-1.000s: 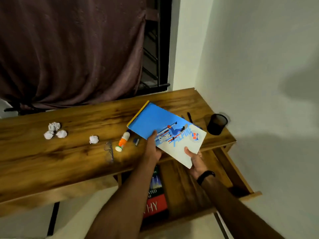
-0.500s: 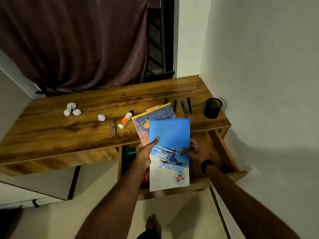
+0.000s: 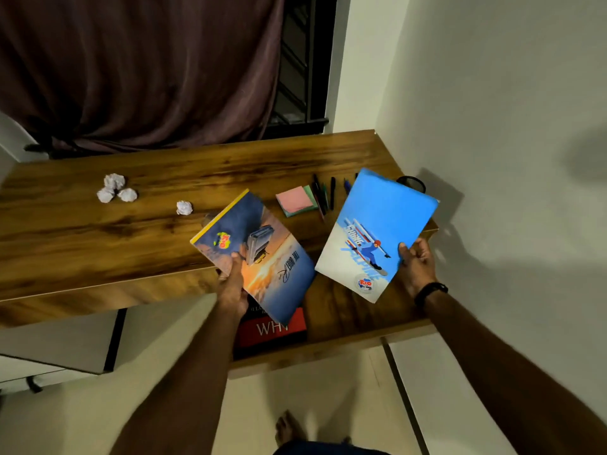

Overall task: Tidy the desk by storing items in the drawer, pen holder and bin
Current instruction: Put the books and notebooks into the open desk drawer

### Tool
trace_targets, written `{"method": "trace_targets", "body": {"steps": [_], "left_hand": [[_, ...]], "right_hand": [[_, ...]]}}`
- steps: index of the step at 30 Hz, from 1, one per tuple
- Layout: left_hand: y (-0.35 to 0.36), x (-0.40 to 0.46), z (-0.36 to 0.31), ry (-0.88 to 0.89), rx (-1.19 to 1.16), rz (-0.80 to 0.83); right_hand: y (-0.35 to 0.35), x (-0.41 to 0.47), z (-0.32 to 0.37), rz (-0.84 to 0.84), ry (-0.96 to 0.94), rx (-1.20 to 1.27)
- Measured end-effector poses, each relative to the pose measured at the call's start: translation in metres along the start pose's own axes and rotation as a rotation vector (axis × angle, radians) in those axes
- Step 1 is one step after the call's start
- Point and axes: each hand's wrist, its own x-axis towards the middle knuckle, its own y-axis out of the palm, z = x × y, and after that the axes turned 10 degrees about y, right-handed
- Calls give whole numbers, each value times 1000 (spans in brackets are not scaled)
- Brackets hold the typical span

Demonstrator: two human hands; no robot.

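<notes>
My left hand [image 3: 234, 285] grips a notebook with a sunset cover and yellow spine [image 3: 259, 254], tilted over the desk's front edge and the open drawer [image 3: 331, 351]. My right hand [image 3: 414, 266] holds a blue skier notebook [image 3: 377, 231] by its right edge, above the drawer's right half. A red book [image 3: 272, 328] lies in the drawer's left part. On the desk [image 3: 98, 238] lie pink and green sticky notes [image 3: 296, 201], several pens [image 3: 325, 197] and several crumpled paper balls [image 3: 115, 189]. The black pen holder [image 3: 412, 182] is mostly hidden behind the blue notebook.
The desk stands in a corner, with a white wall on the right and a dark curtain [image 3: 141, 70] with a window grille behind it. The pulled-out drawer juts toward me. My bare foot [image 3: 289, 430] is on the floor below.
The left hand let go of the blue notebook and picked the sunset notebook up off the desk. The right hand now holds the blue notebook alone, shifted right. The glue stick and glasses are now hidden.
</notes>
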Motion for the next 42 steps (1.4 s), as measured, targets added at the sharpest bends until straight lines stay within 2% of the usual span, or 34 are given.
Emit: {"method": "trace_targets", "body": {"steps": [3, 5, 9, 14, 16, 21, 25, 31, 33, 37, 38, 42], "left_hand": [[-25, 19, 16, -19, 12, -107], [-24, -5, 6, 0, 82, -92], [-31, -16, 13, -53, 165, -44], [-50, -17, 33, -104, 178, -66], [-53, -22, 36, -110, 213, -95], [-65, -18, 48, -97, 250, -142], [-59, -25, 45, -87, 273, -172], [-62, -36, 35, -67, 276, -259], [-62, -39, 34, -67, 274, -311], [-55, -48, 35, -37, 287, -379], [-53, -49, 36, -27, 283, -390], [-49, -55, 37, -18, 247, -447]], "right_hand": [[0, 3, -5, -98, 111, 105], [-4, -1, -13, -106, 190, 81], [-16, -2, -39, -5, 401, -126], [-20, -1, -67, 0, 602, -356], [-16, 8, -72, -38, 580, -428], [10, 33, -67, -107, 392, -632], [25, 68, -68, -10, 368, -742], [30, 119, -85, -44, 167, -964], [28, 135, -99, 17, 136, -1044], [30, 154, -165, 165, 239, -1097], [34, 155, -183, 171, 239, -1155], [54, 111, -167, 109, 305, -1538]]}}
